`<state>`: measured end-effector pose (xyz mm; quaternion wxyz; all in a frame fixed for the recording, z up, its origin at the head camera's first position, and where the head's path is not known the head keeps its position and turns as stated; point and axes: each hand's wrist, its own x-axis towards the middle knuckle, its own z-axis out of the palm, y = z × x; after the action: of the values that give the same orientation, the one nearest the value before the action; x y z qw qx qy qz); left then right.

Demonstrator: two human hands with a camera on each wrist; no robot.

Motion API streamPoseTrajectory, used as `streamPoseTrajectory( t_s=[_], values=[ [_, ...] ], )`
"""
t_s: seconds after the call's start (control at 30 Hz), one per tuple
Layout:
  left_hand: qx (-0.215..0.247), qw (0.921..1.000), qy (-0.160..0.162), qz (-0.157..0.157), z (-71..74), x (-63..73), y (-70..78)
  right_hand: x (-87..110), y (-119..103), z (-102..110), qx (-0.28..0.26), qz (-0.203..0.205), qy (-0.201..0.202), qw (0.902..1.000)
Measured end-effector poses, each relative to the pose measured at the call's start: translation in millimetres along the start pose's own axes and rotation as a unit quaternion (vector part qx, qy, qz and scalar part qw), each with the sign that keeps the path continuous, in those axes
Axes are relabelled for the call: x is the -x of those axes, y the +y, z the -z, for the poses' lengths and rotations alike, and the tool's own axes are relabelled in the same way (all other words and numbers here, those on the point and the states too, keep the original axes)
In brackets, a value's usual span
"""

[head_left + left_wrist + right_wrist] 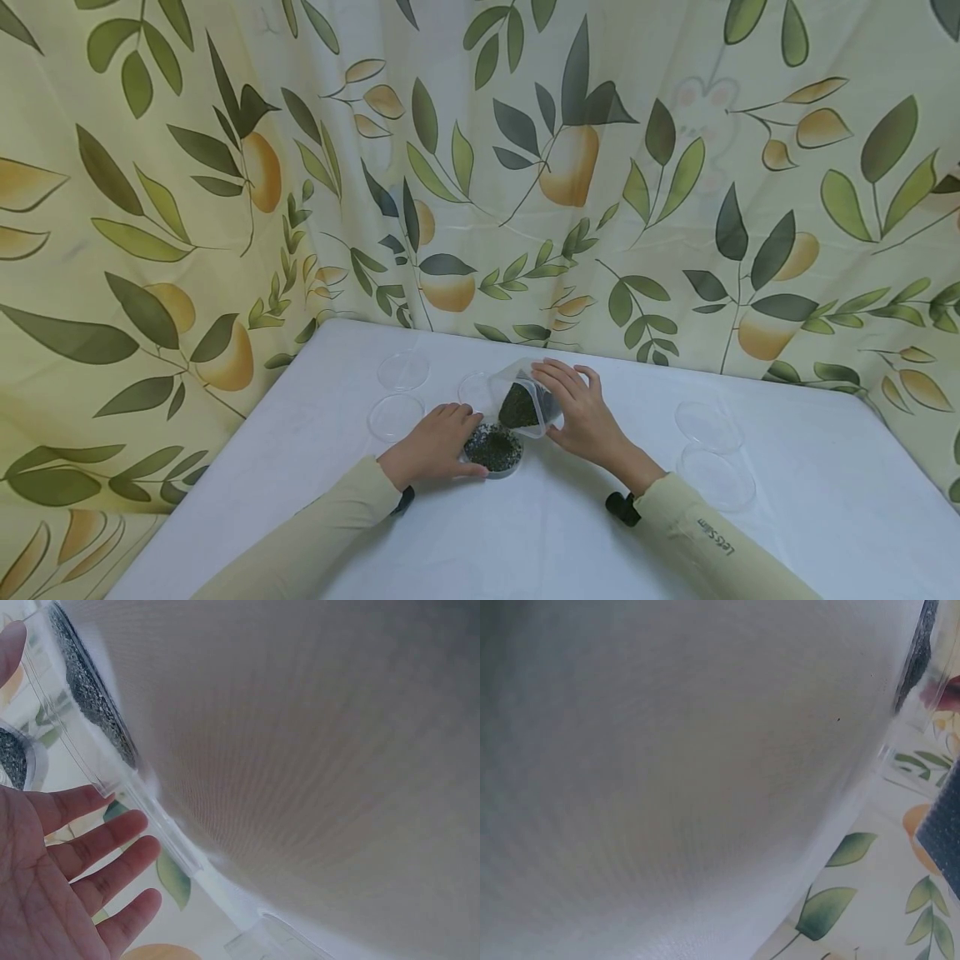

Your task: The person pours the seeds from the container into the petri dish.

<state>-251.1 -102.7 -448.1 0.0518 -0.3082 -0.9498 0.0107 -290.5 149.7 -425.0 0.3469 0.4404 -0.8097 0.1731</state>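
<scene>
My left hand [435, 442] holds a clear round petri dish [504, 474] on the white table, its thumb and index finger at opposite sides of the rim. Dark, coarse granules [491, 448] with pale specks cover the dish's bottom. In the left wrist view, the other fingers [112, 840] spread loosely beside the dish. My right hand [588, 421] grips a clear plastic tub [504, 379], tipped on its side with its mouth low over the dish. Inside the tub lies a dark heap [519, 407] of granules. The right wrist view shows mostly table, with the right hand out of sight.
Two clear round dishes or lids [368, 419] lie to the left, and two more [753, 490] to the right. Another clear round piece [461, 389] sits behind the held dish. A leaf-and-fruit patterned curtain [480, 167] hangs behind the white table [585, 550].
</scene>
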Motion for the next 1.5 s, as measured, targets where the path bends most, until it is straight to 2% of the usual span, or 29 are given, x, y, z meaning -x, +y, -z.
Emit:
streamPoseTrajectory(
  t_s=[0.83, 1.03, 1.17, 1.27, 1.37, 1.5],
  values=[
    [0.002, 0.9999, -0.012, -0.002, 0.7, -2.0, -0.4, -0.9, 3, 2, 0.002, 0.000, -0.002, 1.0000],
    [0.000, 0.9999, -0.015, 0.002, 0.5, -1.2, -0.3, -2.0, 6, 6, -0.007, -0.011, 0.003, 0.9999],
    [0.001, 0.9999, -0.015, 0.000, 1.7, -0.8, -0.2, -2.3, 9, 8, -0.028, -0.035, 0.004, 0.9990],
    [-0.001, 0.9999, -0.014, -0.001, 1.3, -1.0, -0.2, -1.7, 11, 9, -0.057, -0.071, -0.002, 0.9959],
    [-0.005, 0.9999, -0.014, -0.003, 0.7, -1.1, -0.1, -1.1, 14, 12, -0.086, -0.121, -0.016, 0.9887],
    [-0.011, 0.9999, -0.013, -0.003, 1.3, -0.6, 0.1, -1.3, 20, 15, -0.110, -0.192, -0.034, 0.9745]
  ],
)
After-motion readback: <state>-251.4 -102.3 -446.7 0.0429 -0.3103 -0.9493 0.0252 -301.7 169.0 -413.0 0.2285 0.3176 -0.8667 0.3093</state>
